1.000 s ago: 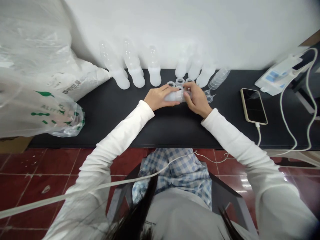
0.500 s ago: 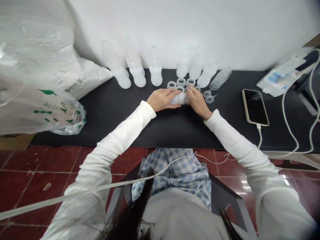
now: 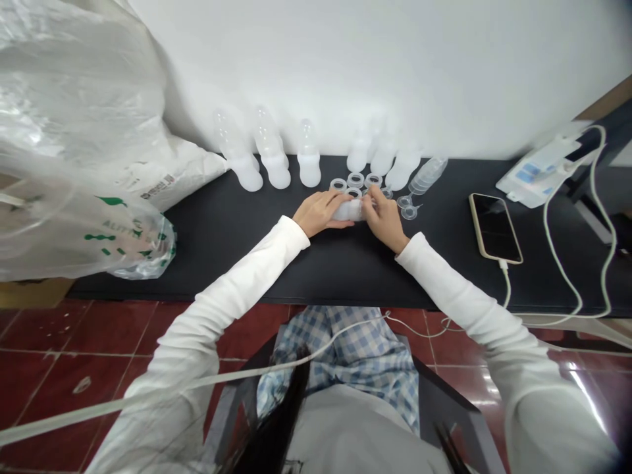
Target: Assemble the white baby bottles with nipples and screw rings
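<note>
A small white baby bottle lies on its side above the black table, held between both hands. My left hand is wrapped round its left, white end. At its right end the fingers of my right hand are closed on the neck; what lies under those fingertips is partly hidden. Just behind stand several translucent collar rings, close together. Right of my right hand are clear teats with wide round flanges, and a stack of clear caps.
Several white bottles with clear domed tops stand along the wall. Plastic bags fill the left. On the right lie a phone on a charging cable and a white power strip. A white cord crosses before my lap.
The camera view has tilted up, so the table sits lower in the picture. Both hands remain on the bottle; my right fingers have shifted slightly at its neck.
</note>
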`<state>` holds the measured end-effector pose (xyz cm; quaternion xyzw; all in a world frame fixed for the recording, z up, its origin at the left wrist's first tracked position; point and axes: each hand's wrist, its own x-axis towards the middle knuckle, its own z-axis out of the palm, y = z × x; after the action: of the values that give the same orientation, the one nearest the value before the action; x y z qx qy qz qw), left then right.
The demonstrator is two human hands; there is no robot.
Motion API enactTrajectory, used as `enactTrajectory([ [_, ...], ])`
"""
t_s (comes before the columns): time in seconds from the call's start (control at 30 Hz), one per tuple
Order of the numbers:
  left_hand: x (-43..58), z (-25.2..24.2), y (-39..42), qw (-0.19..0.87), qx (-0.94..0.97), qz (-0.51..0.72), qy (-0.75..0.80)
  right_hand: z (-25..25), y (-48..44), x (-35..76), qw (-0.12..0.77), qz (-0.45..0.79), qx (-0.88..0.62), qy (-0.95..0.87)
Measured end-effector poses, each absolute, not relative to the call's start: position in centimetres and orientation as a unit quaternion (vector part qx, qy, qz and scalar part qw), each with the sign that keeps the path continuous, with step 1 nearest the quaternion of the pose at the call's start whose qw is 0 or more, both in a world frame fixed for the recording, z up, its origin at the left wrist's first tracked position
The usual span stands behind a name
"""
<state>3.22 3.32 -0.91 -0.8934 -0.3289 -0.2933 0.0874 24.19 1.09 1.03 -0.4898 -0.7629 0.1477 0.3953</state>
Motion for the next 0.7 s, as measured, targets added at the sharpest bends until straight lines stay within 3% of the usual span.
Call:
enactTrajectory([
  [0.13,3.8,-0.7,3.0,0.104,-0.891,-0.284,-0.339,1.0,1.1,24.0,0.441,0.275,-0.499,-0.694],
  [0.27,3.1,-0.7,3.1,0.035,-0.857,-0.34,-0.386,1.0,0.8,24.3,0.446,0.308,-0.493,-0.681],
  [0.47,1.8,-2.2,4.9,-0.087,-0.618,-0.517,-0.585,0.6,1.2,25.1,0.397,0.152,-0.502,-0.753],
  [0.7,2.4,-1.8,4.8,-0.086,-0.586,-0.454,-0.666,-0.3,2.0,25.1,0.321,0.055,-0.461,-0.826],
])
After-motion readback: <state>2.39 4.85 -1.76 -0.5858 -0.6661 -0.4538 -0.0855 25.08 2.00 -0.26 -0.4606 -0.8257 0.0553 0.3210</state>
